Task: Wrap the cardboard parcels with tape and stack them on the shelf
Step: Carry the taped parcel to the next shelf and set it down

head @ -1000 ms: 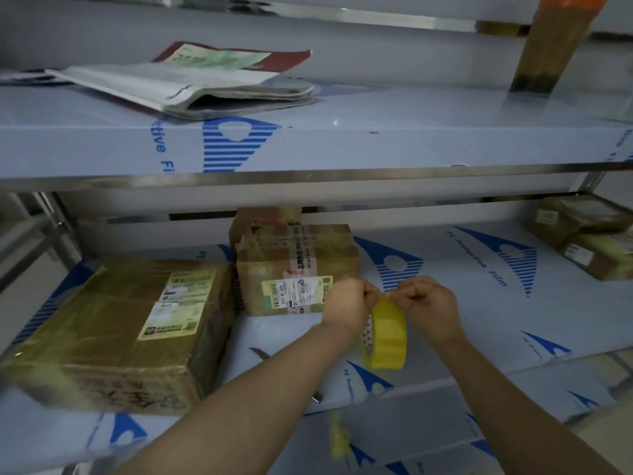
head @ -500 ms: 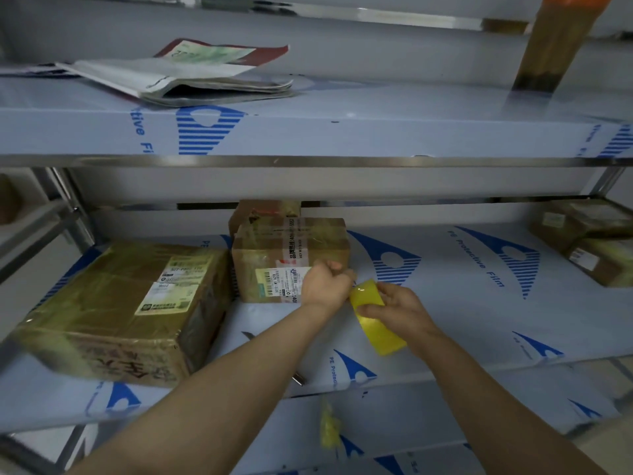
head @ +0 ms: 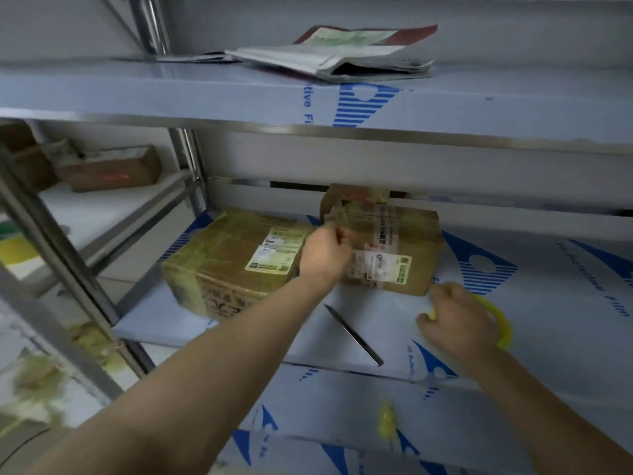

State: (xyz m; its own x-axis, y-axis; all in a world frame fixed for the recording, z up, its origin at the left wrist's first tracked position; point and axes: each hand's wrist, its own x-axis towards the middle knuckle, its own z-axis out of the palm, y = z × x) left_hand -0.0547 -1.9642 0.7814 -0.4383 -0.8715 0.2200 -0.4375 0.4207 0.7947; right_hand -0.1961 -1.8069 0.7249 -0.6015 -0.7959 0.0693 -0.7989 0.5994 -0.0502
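Observation:
Two taped cardboard parcels sit on the middle shelf (head: 548,303): a large one (head: 226,265) on the left and a smaller labelled one (head: 397,248) beside it. A third parcel (head: 352,195) stands behind the smaller one. My left hand (head: 325,253) is at the smaller parcel's upper left corner with its fingers curled, pinching the tape end there; blur hides the strip itself. My right hand (head: 459,325) grips the yellow tape roll (head: 501,323) low over the shelf, just right of the parcel's front corner.
A thin dark blade (head: 352,334) lies on the shelf between my arms. Folded newspapers (head: 335,60) rest on the upper shelf. Steel posts (head: 186,162) bound the bay on the left, with a box (head: 109,169) on the neighbouring rack. A yellow tape scrap (head: 385,421) hangs on the lower shelf edge.
The view has swung left. My left hand has gone up to the smaller parcel's left corner, and my right hand has carried the roll down and right, so the hands have parted.

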